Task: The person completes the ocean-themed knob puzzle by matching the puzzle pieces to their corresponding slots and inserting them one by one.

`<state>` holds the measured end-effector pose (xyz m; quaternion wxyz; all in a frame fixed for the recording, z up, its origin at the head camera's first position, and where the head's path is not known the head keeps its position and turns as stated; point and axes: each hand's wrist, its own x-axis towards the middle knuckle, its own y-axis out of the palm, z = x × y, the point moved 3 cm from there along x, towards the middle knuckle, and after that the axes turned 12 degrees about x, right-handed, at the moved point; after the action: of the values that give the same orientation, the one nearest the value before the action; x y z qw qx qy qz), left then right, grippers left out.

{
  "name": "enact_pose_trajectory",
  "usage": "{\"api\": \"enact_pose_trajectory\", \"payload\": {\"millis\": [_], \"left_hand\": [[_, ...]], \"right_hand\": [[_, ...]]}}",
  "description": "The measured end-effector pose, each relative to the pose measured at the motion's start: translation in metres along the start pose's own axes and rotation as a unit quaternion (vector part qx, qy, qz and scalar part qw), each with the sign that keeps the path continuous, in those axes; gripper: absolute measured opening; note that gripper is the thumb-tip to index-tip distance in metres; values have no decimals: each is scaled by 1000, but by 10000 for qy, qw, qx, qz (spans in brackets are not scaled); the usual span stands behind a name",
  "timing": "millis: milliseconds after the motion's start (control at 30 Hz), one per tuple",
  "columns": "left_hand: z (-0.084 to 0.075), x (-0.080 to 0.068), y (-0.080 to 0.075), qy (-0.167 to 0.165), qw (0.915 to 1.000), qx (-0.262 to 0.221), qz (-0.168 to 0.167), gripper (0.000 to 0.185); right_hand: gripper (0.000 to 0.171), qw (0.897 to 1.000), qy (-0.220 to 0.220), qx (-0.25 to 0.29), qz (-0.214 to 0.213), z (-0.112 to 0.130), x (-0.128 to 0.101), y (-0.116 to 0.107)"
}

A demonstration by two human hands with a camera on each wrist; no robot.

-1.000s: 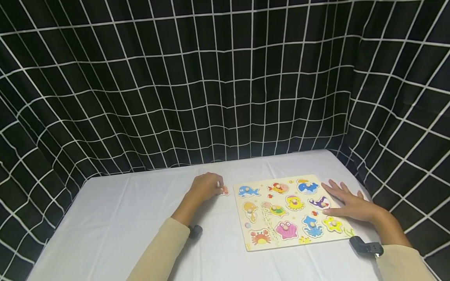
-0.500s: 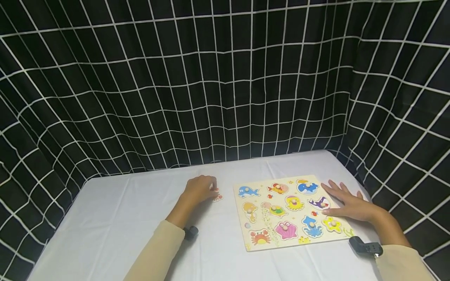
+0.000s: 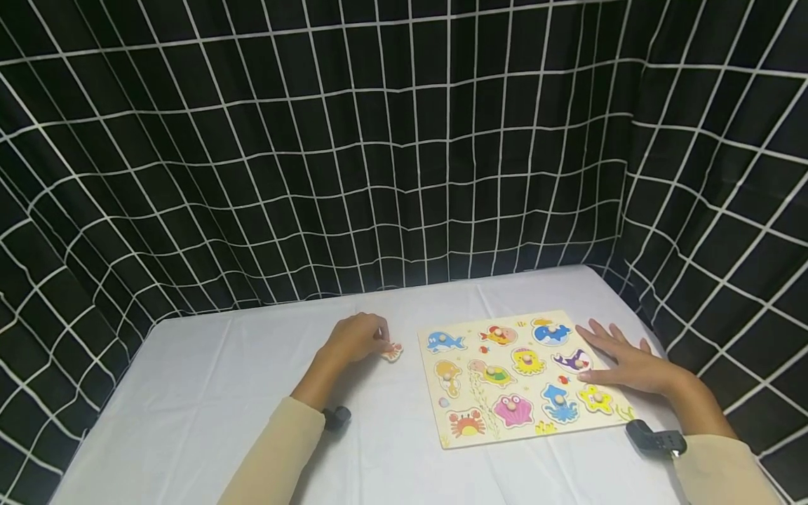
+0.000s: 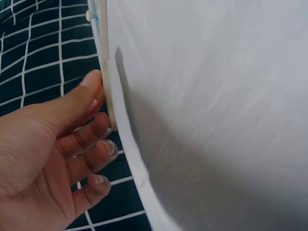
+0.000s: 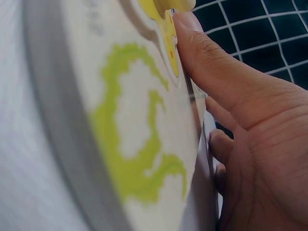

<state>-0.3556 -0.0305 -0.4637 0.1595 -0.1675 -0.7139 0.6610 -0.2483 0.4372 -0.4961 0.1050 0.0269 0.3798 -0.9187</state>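
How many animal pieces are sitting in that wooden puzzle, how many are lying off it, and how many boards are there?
puzzle board: 1
pieces in the board: 11
loose piece, pinched by the left hand: 1
Total: 13

The puzzle board (image 3: 435, 421) looks like pale, matt wood with smooth printed colours, and its animal pieces carry small bare wooden knobs. The loose piece (image 3: 393, 351) by the left hand (image 3: 355, 338) shows the same painted wood. The tablecloth (image 3: 202, 393) is white woven cloth, matt and faintly creased. The backdrop (image 3: 315, 140) is black cloth with a white grid, hanging in soft folds. Both sleeves (image 3: 278, 456) look like matt beige fabric.
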Motion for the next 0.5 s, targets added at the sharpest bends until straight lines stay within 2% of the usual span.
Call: {"api": "enact_pose_trajectory", "payload": {"millis": [167,500], "left_hand": [[-6,-9,0,142,9996,-242,-101,24],[-39,-31,-8,545,9980,-273,-165,25]], "right_hand": [[100,10000,-39,-6,20,0,1,-1],[100,10000,-73,12,11,-2,2,-1]]}}
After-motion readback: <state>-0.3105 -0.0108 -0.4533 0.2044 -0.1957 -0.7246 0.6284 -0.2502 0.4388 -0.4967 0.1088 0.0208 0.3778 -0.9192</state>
